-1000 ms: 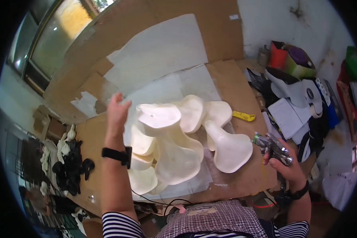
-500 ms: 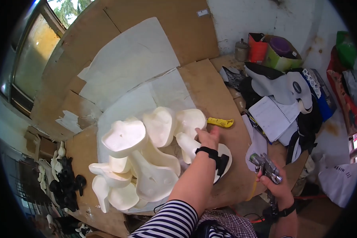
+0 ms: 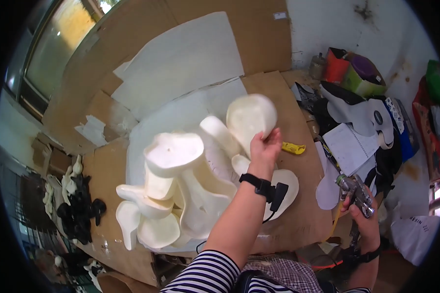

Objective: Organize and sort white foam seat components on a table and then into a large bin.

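Note:
My left hand (image 3: 266, 146) grips a cream-white moulded piece (image 3: 249, 115) with a broad rounded end, raised and tilted at the far side of a group. The fingertips on its far side are hidden. At right, my right hand (image 3: 364, 219) is closed round a metal spray gun (image 3: 356, 195) with a yellowish hose. Left of my left forearm stand more cream-white moulded pieces (image 3: 173, 154), large, hollowed and bone-like, leaning together on white sheeting. A flat rounded cream piece (image 3: 284, 193) lies beside my left wrist, partly covered by it.
A yellow-handled cutter (image 3: 293, 148) lies on the cardboard (image 3: 303, 205) right of the pieces. Farther right are a spiral notebook (image 3: 352, 141), a grey moulded object (image 3: 357, 110), and red (image 3: 336, 66) and green containers (image 3: 364, 80). Dark and white small parts (image 3: 78, 210) sit at far left.
My left hand has taken hold of a rounded cream piece and lifted it away from its neighbours. The view has shifted; the right hand still holds the spray gun.

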Demonstrator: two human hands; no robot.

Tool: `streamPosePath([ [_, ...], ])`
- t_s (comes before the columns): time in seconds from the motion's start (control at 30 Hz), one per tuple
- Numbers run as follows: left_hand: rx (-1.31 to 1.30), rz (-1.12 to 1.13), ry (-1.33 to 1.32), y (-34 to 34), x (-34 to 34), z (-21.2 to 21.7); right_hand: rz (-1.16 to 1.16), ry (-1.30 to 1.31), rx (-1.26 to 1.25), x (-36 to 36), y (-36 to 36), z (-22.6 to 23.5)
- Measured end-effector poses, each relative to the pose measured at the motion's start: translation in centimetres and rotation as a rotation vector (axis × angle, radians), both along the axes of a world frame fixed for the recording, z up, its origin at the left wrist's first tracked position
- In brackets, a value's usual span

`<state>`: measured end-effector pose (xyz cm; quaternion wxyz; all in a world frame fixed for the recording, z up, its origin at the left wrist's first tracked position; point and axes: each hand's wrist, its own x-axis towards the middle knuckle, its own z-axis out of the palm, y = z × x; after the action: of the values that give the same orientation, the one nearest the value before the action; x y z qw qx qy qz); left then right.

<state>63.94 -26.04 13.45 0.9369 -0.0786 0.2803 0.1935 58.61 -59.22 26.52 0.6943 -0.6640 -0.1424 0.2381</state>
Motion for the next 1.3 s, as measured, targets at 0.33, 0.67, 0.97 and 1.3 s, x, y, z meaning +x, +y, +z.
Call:
streamPosePath([
  [0.33, 1.166, -0.124, 0.086, 2.8, -15.8, 13.3, 0.051, -0.192, 0.039, -7.5, 1.0, 4.4],
  [0.67, 1.794, 0.001, 0.667, 6.6, -28.5, 9.3, 0.465, -0.291, -0.151, -14.1, -0.8, 9.3],
  [0.97, 1.767, -0.024, 0.677, 3.8, -31.0, 7.2, 0.169, -0.274, 0.141, -19.1, -0.2, 11.2],
  [1.3, 1.567, -0.066, 0.6, 3.4, -35.6, 7.3, 0.076, -0.527, -0.354, -11.3, -1.3, -2.8],
])
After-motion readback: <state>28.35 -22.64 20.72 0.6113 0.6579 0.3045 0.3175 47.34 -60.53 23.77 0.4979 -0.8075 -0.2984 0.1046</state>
